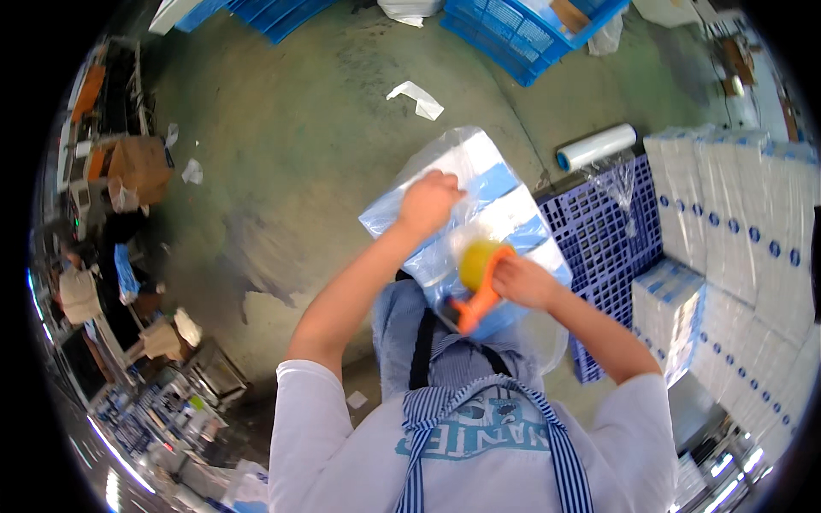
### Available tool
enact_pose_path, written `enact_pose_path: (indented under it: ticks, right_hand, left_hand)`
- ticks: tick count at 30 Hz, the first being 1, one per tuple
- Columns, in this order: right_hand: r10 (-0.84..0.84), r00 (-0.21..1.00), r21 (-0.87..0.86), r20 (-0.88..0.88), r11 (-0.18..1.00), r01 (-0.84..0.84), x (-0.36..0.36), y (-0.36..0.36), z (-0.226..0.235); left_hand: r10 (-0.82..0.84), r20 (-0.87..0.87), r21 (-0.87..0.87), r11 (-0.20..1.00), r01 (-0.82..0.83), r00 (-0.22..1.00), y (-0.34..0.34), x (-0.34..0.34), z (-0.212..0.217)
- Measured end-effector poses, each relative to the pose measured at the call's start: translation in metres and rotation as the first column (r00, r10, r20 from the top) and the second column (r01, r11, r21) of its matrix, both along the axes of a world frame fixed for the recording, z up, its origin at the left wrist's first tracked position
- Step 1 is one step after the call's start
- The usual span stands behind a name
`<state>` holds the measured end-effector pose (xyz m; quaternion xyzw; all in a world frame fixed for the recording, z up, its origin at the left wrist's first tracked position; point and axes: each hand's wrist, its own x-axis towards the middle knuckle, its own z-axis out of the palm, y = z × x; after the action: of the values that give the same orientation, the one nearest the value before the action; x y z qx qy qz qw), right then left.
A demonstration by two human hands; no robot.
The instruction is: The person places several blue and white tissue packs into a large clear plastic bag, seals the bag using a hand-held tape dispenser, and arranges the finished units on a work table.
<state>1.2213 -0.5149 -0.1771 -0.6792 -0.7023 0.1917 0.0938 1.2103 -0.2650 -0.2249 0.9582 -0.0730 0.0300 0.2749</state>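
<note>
Well, starting big, I have a wall of wrapped packs (727,227) off to my right, with a blue-purple pallet (603,231) between it and the bundle. Next comes the film-wrapped bundle (505,192), just in front of my knees, its long axis slanting from far left to near right; what it rests on is hidden. Smaller is the orange tape dispenser (484,301) above the bundle's near part, its long axis running back toward me and slightly left. My right grip (523,282) is closed around it, so it lies immediately left of that grip. The yellow tape roll (479,263), blurred, sits on the dispenser's left side. My left grip (432,205) is farther off, on the bundle's far-left part; its fingers curl, but I cannot tell whether they pinch anything.
</note>
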Motion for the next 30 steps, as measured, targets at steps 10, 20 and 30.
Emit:
enact_pose_path:
  ticks: [10,20,30]
  right_hand:
    - [-0.504,0.193,-0.249,-0.842,0.679,0.69,0.052,0.125,0.028]
    - [-0.627,0.079,-0.488,-0.775,0.673,0.555,0.056,0.121,-0.051]
    - [-0.665,0.123,-0.499,-0.737,0.657,0.564,0.054,0.13,-0.049]
  left_hand:
    - [0.297,-0.33,-0.1,0.933,-0.346,0.896,-0.096,-0.055,-0.009]
    - [0.65,-0.401,-0.706,0.229,-0.67,0.645,0.002,-0.076,-0.014]
    - [-0.135,-0.746,-0.663,0.245,-0.708,0.652,0.121,0.04,-0.003]
